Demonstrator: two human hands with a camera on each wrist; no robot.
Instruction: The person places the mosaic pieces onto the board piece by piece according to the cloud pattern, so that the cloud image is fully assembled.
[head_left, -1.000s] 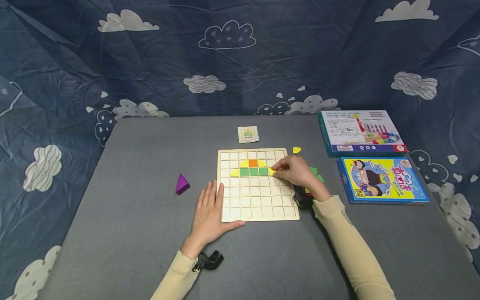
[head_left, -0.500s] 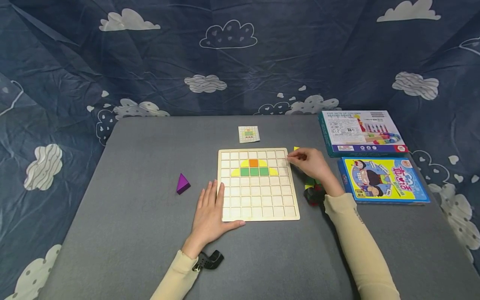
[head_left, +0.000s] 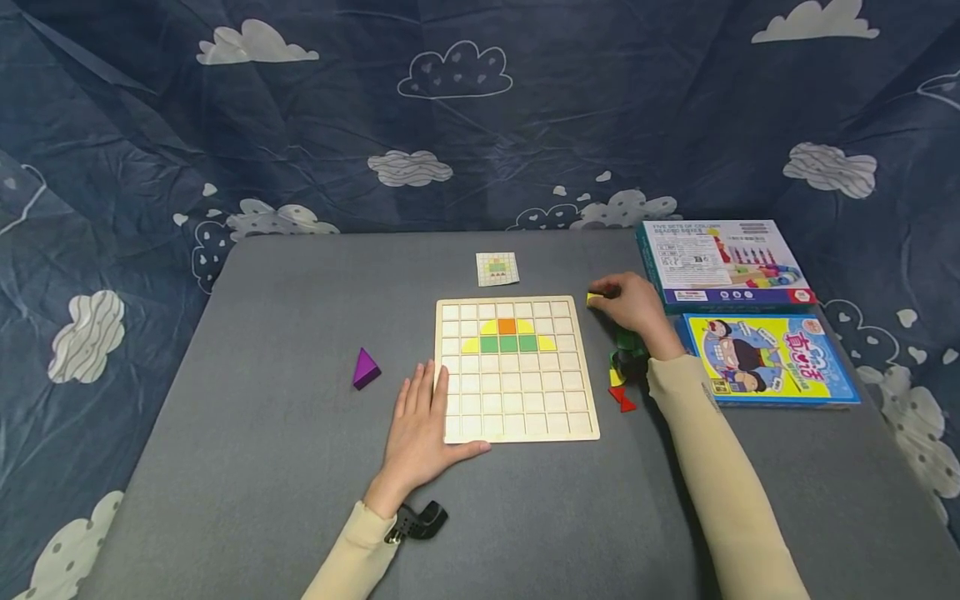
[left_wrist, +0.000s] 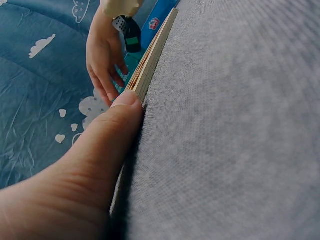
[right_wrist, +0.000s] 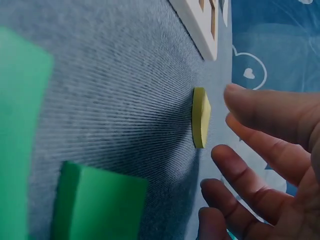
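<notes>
My left hand (head_left: 417, 435) rests at the lower left corner of the wooden grid board (head_left: 521, 405), fingers straight along its left side, thumb at its front edge. In the left wrist view, the thumb (left_wrist: 102, 135) touches the board's edge. Beyond the board's upper right corner, my right hand (head_left: 632, 307) hovers over a yellow quarter-round piece (right_wrist: 200, 118). The right wrist view has thumb and fingers parted close above that piece, gripping nothing. On the board, an orange square (head_left: 507, 327) sits above a row of green squares (head_left: 508, 342), with yellow rounded pieces (head_left: 470, 344) at the sides.
Green blocks (right_wrist: 105, 202), yellow pieces and red triangles (head_left: 622, 399) lie right of the board, partly under my right wrist. A pattern card (head_left: 497, 269) lies behind the board. A purple triangular block (head_left: 365, 369) is at left. Two boxes (head_left: 768, 360) stand at right.
My right hand has left a yellow piece in the board's green row and moved right and back to the loose yellow piece. The left hand has stayed in place.
</notes>
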